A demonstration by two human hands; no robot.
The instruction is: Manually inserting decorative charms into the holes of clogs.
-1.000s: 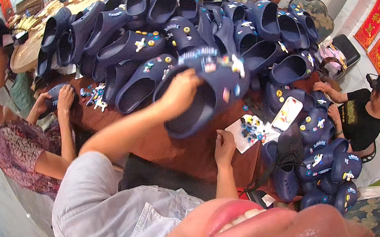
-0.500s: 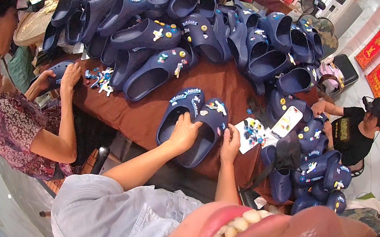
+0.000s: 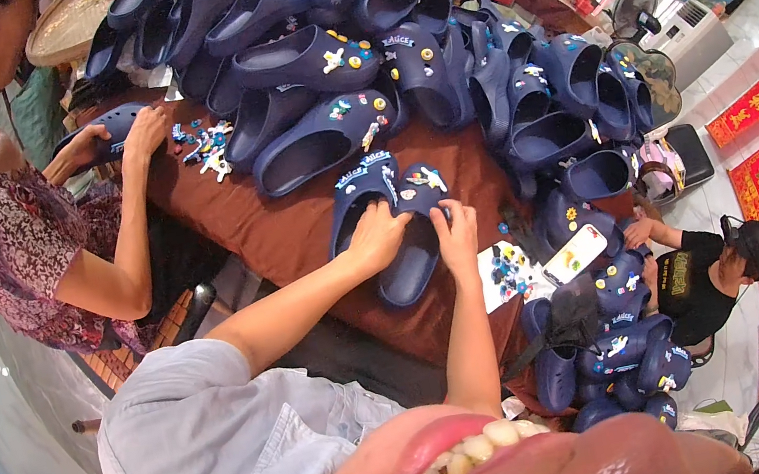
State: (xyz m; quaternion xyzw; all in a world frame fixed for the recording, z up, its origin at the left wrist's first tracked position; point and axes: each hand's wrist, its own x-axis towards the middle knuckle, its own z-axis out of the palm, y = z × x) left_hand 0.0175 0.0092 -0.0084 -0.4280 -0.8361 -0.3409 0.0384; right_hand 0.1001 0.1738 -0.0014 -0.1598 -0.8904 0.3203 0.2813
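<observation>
Two navy clogs stand side by side before me on the brown cloth. The left clog (image 3: 355, 203) bears pale lettered charms on its upper, and the right clog (image 3: 411, 267) has a white-and-coloured figure charm (image 3: 426, 178). My left hand (image 3: 380, 239) reaches between them, its fingers curled into the opening and gripping the right clog. Against that clog's right side, my right hand (image 3: 458, 231) is closed with thumb and fingertips at the rim. Its fingertips partly hide any small piece there. Small charms (image 3: 509, 267) lie on white paper beside my right hand.
Heaped navy clogs (image 3: 298, 63) fill the table's far side, and more lie at right around a white phone (image 3: 575, 251) and a black bag (image 3: 571, 313). One person (image 3: 85, 238) works on a clog at left; another (image 3: 702, 282) sits at right. Loose charms (image 3: 206, 148) lie at far left.
The two clogs and both hands have shifted a little to the right and farther away. My right hand has risen along the right clog's rim. The view has shifted slightly.
</observation>
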